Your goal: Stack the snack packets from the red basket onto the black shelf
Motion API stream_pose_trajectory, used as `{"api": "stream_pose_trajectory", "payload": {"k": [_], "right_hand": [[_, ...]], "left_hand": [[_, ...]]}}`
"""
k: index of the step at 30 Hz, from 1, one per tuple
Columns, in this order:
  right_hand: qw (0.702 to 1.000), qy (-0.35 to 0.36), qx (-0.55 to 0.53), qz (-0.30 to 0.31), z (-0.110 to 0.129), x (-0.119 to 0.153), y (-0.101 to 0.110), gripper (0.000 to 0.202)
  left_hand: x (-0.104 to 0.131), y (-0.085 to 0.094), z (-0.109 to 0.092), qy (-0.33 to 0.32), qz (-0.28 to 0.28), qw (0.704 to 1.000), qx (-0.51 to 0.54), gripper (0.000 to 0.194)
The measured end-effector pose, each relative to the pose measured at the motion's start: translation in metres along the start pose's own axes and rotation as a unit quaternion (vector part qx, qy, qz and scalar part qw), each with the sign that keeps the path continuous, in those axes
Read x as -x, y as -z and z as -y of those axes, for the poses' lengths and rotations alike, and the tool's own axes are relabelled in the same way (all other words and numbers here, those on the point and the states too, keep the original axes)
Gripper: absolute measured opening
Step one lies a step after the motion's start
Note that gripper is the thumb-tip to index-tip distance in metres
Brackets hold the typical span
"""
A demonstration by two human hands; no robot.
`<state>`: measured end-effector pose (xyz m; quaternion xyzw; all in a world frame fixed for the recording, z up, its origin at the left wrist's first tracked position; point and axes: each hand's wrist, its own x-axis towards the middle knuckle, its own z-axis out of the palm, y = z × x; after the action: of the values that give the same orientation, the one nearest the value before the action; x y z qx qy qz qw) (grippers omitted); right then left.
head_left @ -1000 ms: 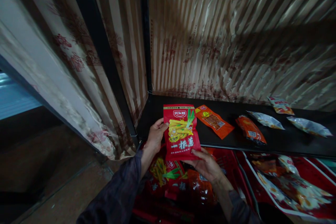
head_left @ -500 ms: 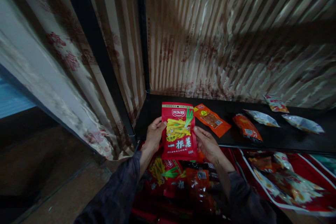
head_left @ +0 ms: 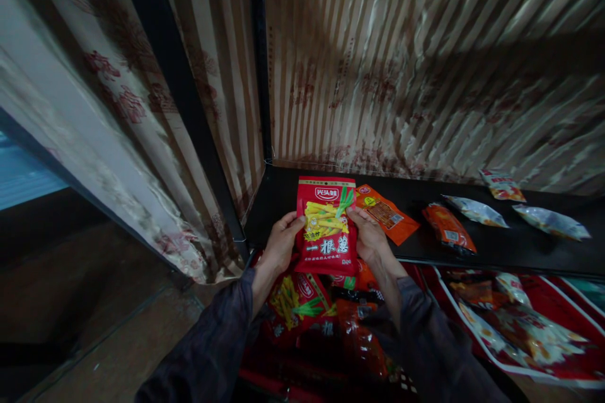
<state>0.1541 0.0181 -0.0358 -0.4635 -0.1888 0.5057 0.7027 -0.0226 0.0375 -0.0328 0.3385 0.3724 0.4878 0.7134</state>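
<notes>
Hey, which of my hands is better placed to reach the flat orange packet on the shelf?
Probably your right hand: it grips the red packet by its right edge, the side nearer the orange packet. Your left hand grips the opposite edge, farther away.

A red rectangular snack packet (head_left: pixel 326 252) shows smooth plastic film with a soft sheen, while a plump orange plastic packet (head_left: pixel 447 227) gleams glossier and a silvery-white pillow-shaped film packet (head_left: pixel 552 221) looks shiny and wrinkled. The long black shelf (head_left: pixel 265 201) appears smooth and nearly matt, like painted metal, as does a slanting black post (head_left: pixel 170 63). Beige striped cloth drapery (head_left: pixel 401 75) hangs creased, its folds satiny; dark cloth sleeves (head_left: pixel 212 327) look matt and soft.
</notes>
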Motion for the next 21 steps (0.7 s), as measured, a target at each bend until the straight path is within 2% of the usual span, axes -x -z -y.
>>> {"api": "stream_pose_trajectory", "payload": {"k": [6,11,17,21], "right_hand": [[0.999,-0.006,-0.018,-0.027,0.005,-0.01,0.004,0.029],[0.999,-0.01,-0.028,-0.032,0.009,-0.016,0.008,0.027],[1.0,0.0,-0.005,-0.007,0.006,-0.019,0.008,0.027],[1.0,-0.029,0.004,0.006,0.004,-0.012,0.009,0.028]], "left_hand": [[0.001,0.006,0.005,0.047,0.04,0.995,-0.079,0.039],[-0.001,0.009,0.012,0.06,0.057,0.99,-0.115,0.036],[0.0,0.006,0.01,0.019,0.006,0.991,-0.135,0.028],[0.002,0.004,0.005,-0.009,-0.027,0.992,-0.124,0.026]]}}
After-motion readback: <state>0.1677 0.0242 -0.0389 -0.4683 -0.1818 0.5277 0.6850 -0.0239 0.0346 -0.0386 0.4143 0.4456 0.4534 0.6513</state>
